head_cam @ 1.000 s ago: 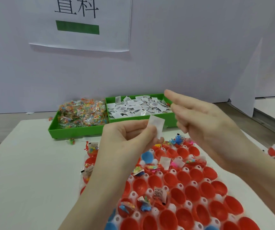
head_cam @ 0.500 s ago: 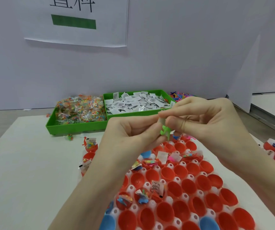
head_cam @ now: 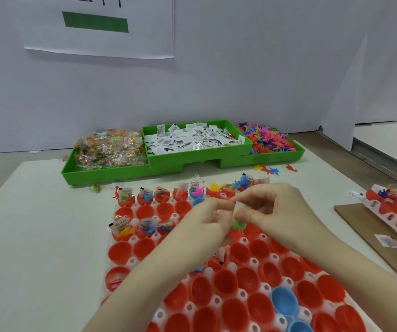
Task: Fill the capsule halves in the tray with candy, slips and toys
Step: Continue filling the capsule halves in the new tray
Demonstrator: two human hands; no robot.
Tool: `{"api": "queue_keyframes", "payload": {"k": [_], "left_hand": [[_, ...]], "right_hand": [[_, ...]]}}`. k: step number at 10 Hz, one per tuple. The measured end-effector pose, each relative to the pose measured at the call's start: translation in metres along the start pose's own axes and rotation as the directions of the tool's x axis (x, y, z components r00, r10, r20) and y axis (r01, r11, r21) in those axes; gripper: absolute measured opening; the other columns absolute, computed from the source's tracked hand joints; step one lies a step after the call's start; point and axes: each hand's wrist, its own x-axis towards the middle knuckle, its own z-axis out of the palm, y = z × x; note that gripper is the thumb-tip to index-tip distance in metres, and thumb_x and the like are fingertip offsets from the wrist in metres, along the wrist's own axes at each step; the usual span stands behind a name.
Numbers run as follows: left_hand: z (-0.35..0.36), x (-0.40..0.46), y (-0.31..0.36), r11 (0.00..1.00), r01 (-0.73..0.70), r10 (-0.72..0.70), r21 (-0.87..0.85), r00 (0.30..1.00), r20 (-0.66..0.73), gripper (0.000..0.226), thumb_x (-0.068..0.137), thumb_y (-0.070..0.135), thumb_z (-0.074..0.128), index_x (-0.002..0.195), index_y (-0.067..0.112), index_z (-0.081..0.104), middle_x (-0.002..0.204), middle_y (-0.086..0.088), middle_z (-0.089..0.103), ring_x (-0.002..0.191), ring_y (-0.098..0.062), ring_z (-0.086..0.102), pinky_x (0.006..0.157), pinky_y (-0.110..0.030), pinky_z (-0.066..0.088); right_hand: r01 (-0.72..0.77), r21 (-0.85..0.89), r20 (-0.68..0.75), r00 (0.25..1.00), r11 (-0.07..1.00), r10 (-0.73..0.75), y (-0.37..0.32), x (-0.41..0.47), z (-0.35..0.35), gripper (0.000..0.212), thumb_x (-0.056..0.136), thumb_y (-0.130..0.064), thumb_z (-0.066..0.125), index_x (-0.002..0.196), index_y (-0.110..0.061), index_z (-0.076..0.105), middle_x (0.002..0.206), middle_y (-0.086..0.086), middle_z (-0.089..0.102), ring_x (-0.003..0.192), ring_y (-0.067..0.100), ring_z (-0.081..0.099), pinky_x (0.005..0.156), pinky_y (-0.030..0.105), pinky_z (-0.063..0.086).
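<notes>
We are holding both hands together above the upper middle of the white capsule tray (head_cam: pixel 132 261). Our right hand (head_cam: pixel 272 207) is pinching a white paper slip (head_cam: pixel 239 207) between thumb and curled index finger. Our left hand (head_cam: pixel 207 218) is meeting it from the left, fingers curled, their tips touching the slip's left edge. A small green toy (head_cam: pixel 237 224) is showing just below the slip, between the two hands; we cannot tell which fingers are gripping it. The red capsule halves (head_cam: pixel 226 281) are sitting open side up in the tray below; those in the far rows are holding slips and toys. Behind the tray, green bins are holding wrapped candy (head_cam: pixel 111 149), slips (head_cam: pixel 192 138) and coloured toys (head_cam: pixel 267 138).
</notes>
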Motion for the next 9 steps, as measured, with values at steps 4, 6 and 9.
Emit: {"api": "queue_keyframes", "payload": {"k": [4,6,9], "left_hand": [[-0.007,-0.017,-0.03,0.395,-0.209,0.338,0.894,0.939,0.07,0.042,0.091,0.052,0.039,0.131,0.038,0.044,0.139,0.022,0.038,0.132,-0.002,0.023,0.103,-0.025,0.018],[-0.001,-0.018,-0.038,0.319,-0.216,0.394,0.923,0.916,0.078,0.039,0.091,0.051,0.039,0.123,0.036,0.056,0.128,0.018,0.044,0.127,-0.007,0.027,0.097,-0.027,0.017],[-0.008,-0.032,-0.031,0.469,-0.224,0.488,0.854,0.872,-0.039,0.039,0.081,0.051,0.042,0.102,0.033,0.068,0.104,0.019,0.059,0.102,-0.004,0.055,0.089,-0.04,0.044]], "right_hand": [[-0.104,-0.122,0.142,0.983,0.987,0.121,0.025,-0.021,0.012,0.027,0.072,-0.014,0.078,0.063,-0.033,0.062,0.057,-0.017,0.061,0.061,-0.003,0.06,0.059,0.008,0.045],[0.059,-0.335,0.217,0.976,0.94,0.017,0.024,-0.021,0.018,0.003,0.075,-0.023,0.073,0.074,-0.026,0.072,0.073,-0.019,0.049,0.074,-0.002,0.048,0.065,0.009,0.036],[0.032,-0.332,0.195,0.98,0.943,0.035,0.025,-0.021,0.014,0.051,0.076,-0.026,0.071,0.122,-0.042,0.055,0.072,-0.019,0.065,0.068,-0.008,0.058,0.066,0.006,0.041]]}}
